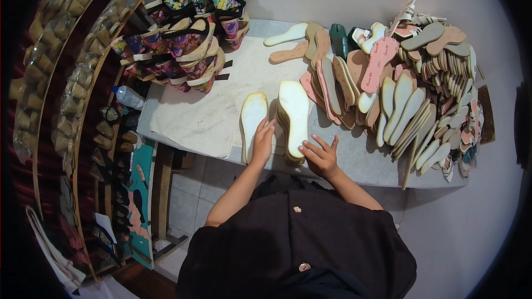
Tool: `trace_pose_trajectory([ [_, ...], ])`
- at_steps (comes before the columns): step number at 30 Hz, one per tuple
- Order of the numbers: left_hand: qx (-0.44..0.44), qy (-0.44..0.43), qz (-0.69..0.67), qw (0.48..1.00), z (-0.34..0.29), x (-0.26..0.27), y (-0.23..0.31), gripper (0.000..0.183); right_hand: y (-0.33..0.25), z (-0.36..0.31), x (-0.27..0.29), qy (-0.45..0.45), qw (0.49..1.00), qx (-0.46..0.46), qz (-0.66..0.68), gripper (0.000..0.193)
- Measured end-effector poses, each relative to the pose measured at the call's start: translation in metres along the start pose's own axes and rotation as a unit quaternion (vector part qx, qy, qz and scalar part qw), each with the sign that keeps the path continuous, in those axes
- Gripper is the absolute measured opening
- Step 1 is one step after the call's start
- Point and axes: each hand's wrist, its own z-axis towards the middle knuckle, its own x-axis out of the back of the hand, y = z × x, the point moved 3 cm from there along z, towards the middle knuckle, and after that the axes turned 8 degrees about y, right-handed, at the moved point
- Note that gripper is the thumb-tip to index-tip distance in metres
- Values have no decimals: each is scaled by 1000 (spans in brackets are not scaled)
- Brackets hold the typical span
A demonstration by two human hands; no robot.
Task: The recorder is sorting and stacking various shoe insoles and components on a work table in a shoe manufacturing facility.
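A stack of pale cream shoe insoles (293, 111) lies at the table's front edge, toe ends pointing away from me. Left of the stack is another cream insole (254, 112), lying apart from it. My left hand (262, 140) rests over this insole's right side, fingers stretched toward the gap before the stack. With fingers spread, my right hand (321, 155) touches the lower right side of the stack at its narrow heel end. Neither hand is wrapped round anything.
Many cream, grey and pink insoles (402, 111) pile up along the table's right. Floral wedge sandals (191, 50) are stacked at the far left. Racks of bagged shoe parts (83, 72) and a plastic bottle (128, 97) stand beyond the table's left edge. Behind is a wall.
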Motion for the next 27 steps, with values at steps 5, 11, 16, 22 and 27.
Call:
trace_pose_trajectory([
  [5, -11, 1, 4, 1000, 2, -1, -4, 37, 1, -18, -7, -60, 997, -40, 34, 38],
  [11, -84, -15, 45, 995, -1, -8, 4, 40, 1, -13, -5, -108, 978, -109, 139, 40],
  [16, -287, -93, 319, 899, -27, -24, 35, 43, 61, -7, -20, -51, 967, -244, -44, 46],
  [22, -276, -121, 399, 866, -35, -30, 27, 36, 120, -11, -34, -184, 903, -270, -280, 47],
  [27, -258, -101, 358, 891, -30, -27, 28, 36, 121, -16, -31, -196, 917, -266, -225, 35],
])
